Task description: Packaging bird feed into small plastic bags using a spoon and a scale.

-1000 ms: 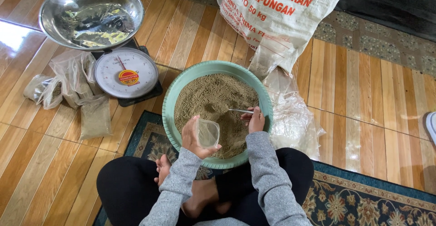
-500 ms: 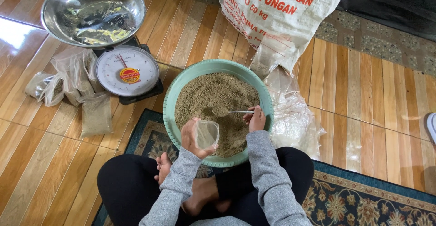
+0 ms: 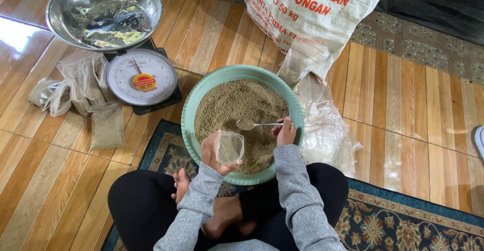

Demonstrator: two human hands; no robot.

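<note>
Over the round green plastic basin (image 3: 187, 125) of brown granules (image 3: 232, 105), the metal spoon (image 3: 252, 125), pinched in the right hand (image 3: 285, 133), has been raised loaded since a second ago; the small clear plastic bag (image 3: 230, 147) stays gripped open in the left hand (image 3: 212, 154).

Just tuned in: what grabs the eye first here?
The round green plastic basin heaped with brown granules sits centre, before the seated person. Over it the left hand holds a small clear plastic bag and the right hand a metal spoon. A white dial scale stands upper left.
</note>
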